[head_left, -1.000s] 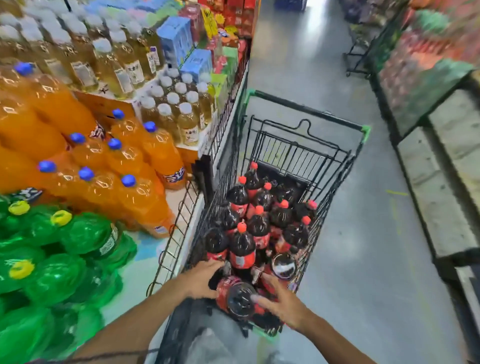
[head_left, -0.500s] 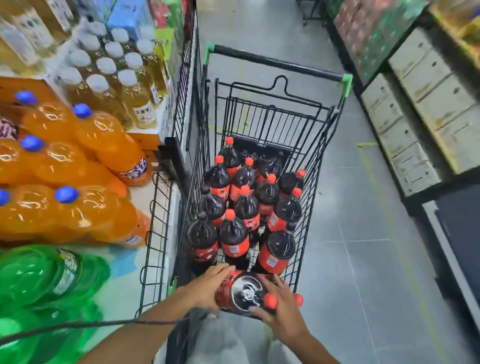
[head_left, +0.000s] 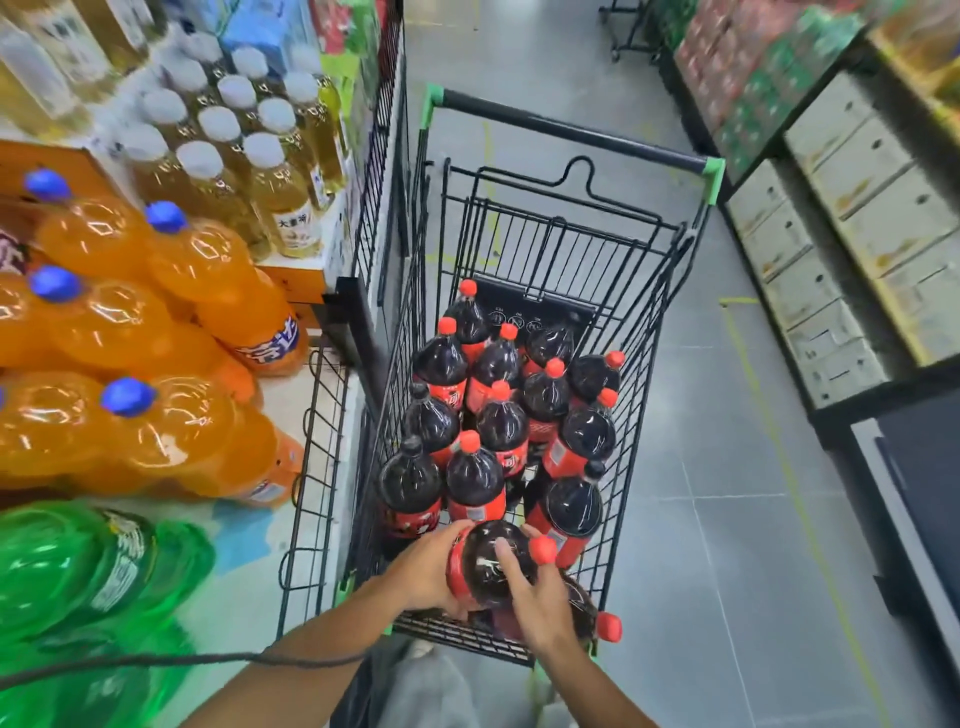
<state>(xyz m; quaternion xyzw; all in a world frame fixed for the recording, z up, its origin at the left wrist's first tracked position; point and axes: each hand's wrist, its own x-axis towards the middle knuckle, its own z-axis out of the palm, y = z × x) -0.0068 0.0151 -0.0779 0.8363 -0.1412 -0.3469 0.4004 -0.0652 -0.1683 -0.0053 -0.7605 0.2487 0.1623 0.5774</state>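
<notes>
The bottle (head_left: 480, 569), a dark cola with a red label and cap, is held just over the near end of the cart (head_left: 649, 364), tipped so the cap points up and to the right. The left hand (head_left: 421, 577) wraps its label end from the side, fingers curled under. The right hand (head_left: 543, 608) cups the shoulder below the cap, fingers laid over the dark plastic.

A second ago the bottle lay low in the cart's near end with its base towards the camera. Half a second ago it lay level across both hands. Now it is higher and turning upright, so it looks to be coming out of the cart, probably for the shelf (head_left: 332, 415) on the left.

The cart holds about a dozen colas (head_left: 474, 478) standing packed together, most with red caps and a few with black. One more, the lying bottle (head_left: 584, 608), rests on its side under the right hand, its cap poking through the near corner.

On the shelf, orange sodas (head_left: 197, 260) lie stacked with blue caps outward, above green bottles (head_left: 78, 561) and below white-capped tea bottles (head_left: 275, 182). The cart stands tight against the shelf's wire front on the grey floor (head_left: 727, 519).
</notes>
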